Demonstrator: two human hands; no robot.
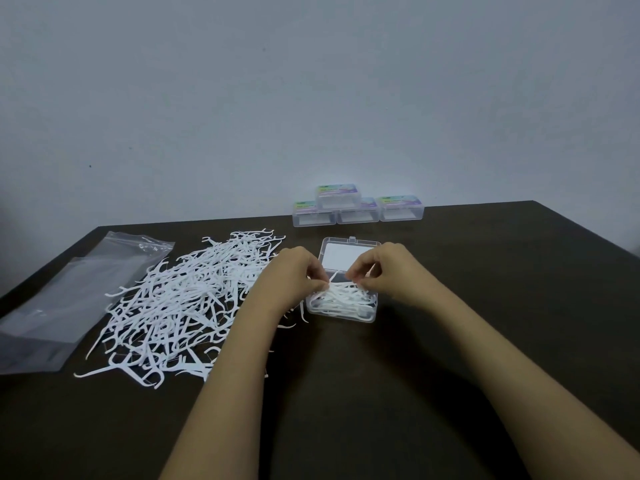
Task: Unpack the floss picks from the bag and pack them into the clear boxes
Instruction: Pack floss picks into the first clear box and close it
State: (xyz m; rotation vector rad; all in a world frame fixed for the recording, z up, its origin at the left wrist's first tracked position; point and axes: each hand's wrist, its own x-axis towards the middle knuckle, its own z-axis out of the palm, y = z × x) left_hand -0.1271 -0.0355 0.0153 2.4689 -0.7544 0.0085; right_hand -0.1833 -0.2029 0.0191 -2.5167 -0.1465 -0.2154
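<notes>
Left hand (pixel 294 271), right hand (pixel 384 268), fingers (pixel 317 271) pinching floss picks (pixel 343 295), long axes left-right, over clear box (pixel 360 317)

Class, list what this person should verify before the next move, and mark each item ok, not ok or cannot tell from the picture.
1. The open box has its lid folded back: ok.
2. The left hand and right hand both pinch floss picks above the open box: ok.
3. The picks already inside lie low enough for the lid to close: cannot tell.
4. The loose pile lies right beside the left arm: ok.
5. The bag lies flat and looks emptied: ok.
6. The four closed boxes at the back are filled: cannot tell.
</notes>
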